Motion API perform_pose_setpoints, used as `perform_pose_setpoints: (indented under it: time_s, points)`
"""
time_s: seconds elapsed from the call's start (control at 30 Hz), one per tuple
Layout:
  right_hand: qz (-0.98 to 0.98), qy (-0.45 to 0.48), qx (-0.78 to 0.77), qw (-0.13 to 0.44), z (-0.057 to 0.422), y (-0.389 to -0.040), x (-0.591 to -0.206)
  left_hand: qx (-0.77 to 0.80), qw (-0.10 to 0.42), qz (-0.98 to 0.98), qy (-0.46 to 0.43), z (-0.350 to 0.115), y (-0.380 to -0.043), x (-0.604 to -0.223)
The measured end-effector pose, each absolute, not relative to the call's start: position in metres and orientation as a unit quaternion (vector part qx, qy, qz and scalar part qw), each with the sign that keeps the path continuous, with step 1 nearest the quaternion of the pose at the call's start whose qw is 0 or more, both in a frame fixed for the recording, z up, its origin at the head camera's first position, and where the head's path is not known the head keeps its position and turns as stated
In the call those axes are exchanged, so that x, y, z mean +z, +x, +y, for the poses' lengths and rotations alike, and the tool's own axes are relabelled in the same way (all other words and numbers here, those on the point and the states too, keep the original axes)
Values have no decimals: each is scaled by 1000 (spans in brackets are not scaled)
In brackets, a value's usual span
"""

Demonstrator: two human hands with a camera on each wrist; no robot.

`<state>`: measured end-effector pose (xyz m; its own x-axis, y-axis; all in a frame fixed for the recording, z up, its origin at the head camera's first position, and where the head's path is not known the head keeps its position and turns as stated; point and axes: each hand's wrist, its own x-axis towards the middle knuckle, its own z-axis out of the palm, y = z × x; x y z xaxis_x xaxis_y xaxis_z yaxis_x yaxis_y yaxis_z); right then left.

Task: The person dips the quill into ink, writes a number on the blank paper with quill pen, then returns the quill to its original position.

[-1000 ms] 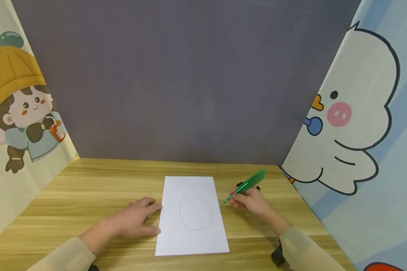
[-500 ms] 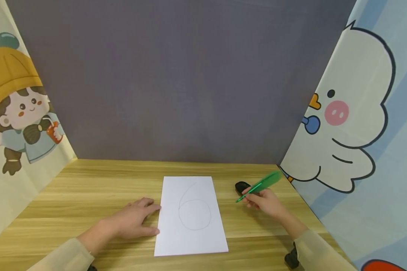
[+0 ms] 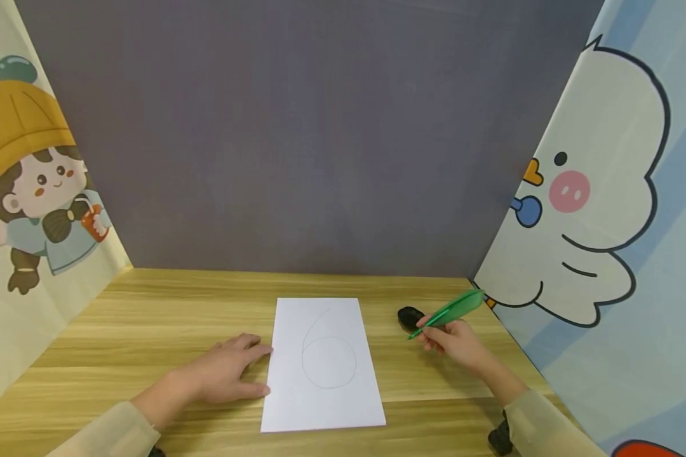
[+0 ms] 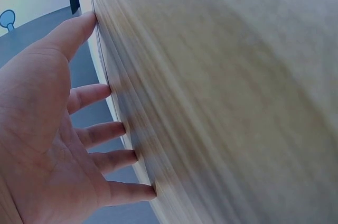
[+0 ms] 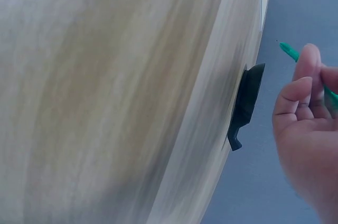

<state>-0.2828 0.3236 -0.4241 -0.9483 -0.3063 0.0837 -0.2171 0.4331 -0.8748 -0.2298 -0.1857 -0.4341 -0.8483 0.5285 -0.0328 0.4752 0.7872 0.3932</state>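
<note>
On the wooden table lies a sheet of white paper (image 3: 322, 409) with a large figure 6 drawn in thin line. My left hand (image 3: 223, 373) rests with spread fingers on the table, index finger and thumb at the paper's left edge; in the left wrist view its fingertips (image 4: 88, 23) touch the surface. To the right of the paper my right hand (image 3: 456, 343) pinches a green feather-shaped pen (image 3: 460, 306), tip pointing down and left. The right wrist view shows the pen tip (image 5: 288, 50) raised above the table. A small black oval object (image 3: 410, 317) sits beside the right fingers.
Seen from the side in the right wrist view, the black object (image 5: 248, 97) is low, with a bent tab. A dark grey panel (image 3: 303, 139) closes off the back of the table (image 3: 166, 304). Cartoon-printed walls (image 3: 623, 209) flank both sides.
My right hand has moved right, away from the paper, with the green pen in it. More of the black object now shows. The left hand and the paper have stayed put.
</note>
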Motion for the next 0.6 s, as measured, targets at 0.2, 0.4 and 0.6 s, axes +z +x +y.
perform_pose_setpoints:
  time_s: [0.2,0.4,0.6]
  points:
    - [847,-166,-503,48,323,-284,-424,189,71,943,266,-186,-230,-435]
    - [831,-182,-520,81,320,-285,-424,192,73,942,265,-186,-231,-436]
    - [822,-207,-521,99,319,-287,-423,190,75,943,264,-186,-233,-438]
